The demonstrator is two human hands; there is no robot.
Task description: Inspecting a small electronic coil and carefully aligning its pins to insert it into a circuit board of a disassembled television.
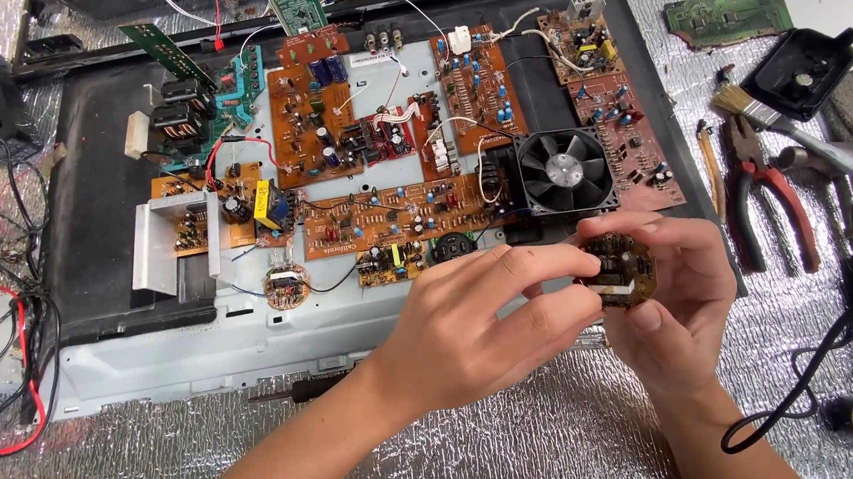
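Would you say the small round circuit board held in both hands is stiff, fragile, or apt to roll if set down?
The round circuit board is probably stiff and light: the right hand holds it by fingertips alone. Its exposed components look fragile where the left hand pinches. On edge it might roll; flat, likely not.

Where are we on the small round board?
Done: the small round brown circuit board is off the bench, up in both hands. In hand: the right hand cradles it while the left hand pinches its edge. Left: nothing fixes it to the open grey metal chassis; a second round coil board still lies there, and the red-handled pliers lie untouched.
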